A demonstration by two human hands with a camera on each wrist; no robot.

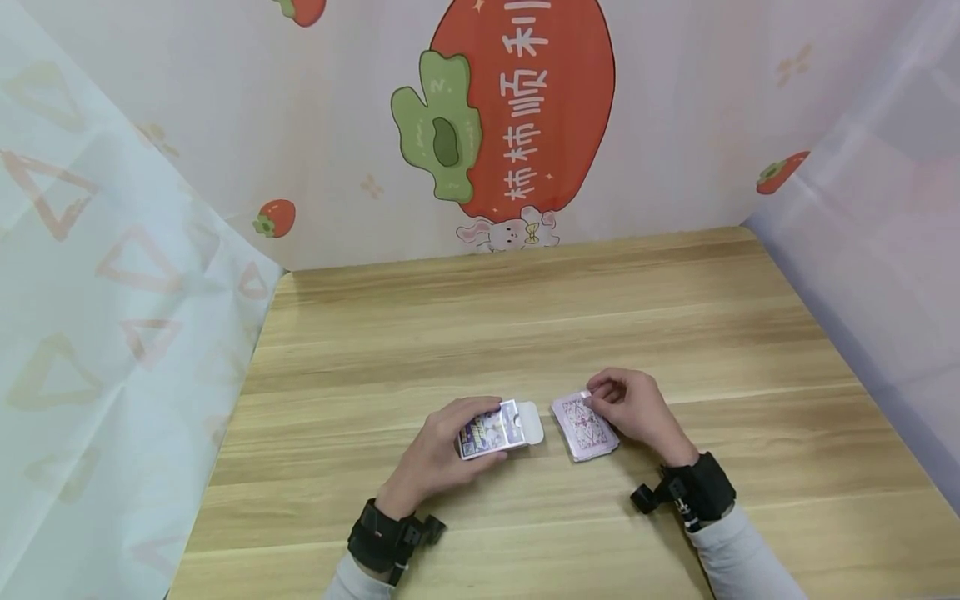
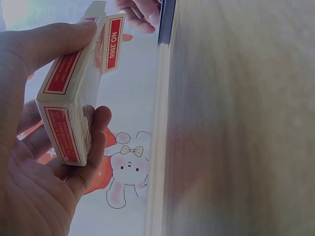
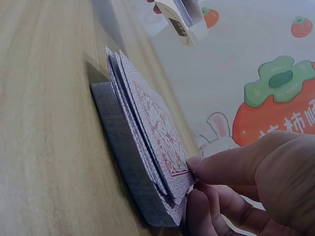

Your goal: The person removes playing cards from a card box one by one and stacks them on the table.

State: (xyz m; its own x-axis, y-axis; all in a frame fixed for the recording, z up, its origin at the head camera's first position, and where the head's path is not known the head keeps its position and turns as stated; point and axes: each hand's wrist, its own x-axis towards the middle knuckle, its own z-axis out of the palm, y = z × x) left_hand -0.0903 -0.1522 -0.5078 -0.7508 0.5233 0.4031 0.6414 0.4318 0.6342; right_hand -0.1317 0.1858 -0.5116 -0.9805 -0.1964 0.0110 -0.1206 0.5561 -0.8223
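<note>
Plainly pinched cards (image 1: 583,429), box (image 1: 491,430) between parted fingers (image 1: 471,408)

wood-grain table (image 1: 465,325) | backdrop (image 1: 667,150) | red fruit print (image 1: 573,100) | rabbit print (image 1: 512,233) beneath | triangle-patterned sheet (image 1: 97,333) left

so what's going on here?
A person is handling playing cards with both hands. The left hand holds a printed card box, its end flap open toward a deck of playing cards. The deck lies on the wood-grain table, patterned back up, its upper cards out of line. The right hand pinches it at a corner. Can't tell whether the box holds any cards.
</note>
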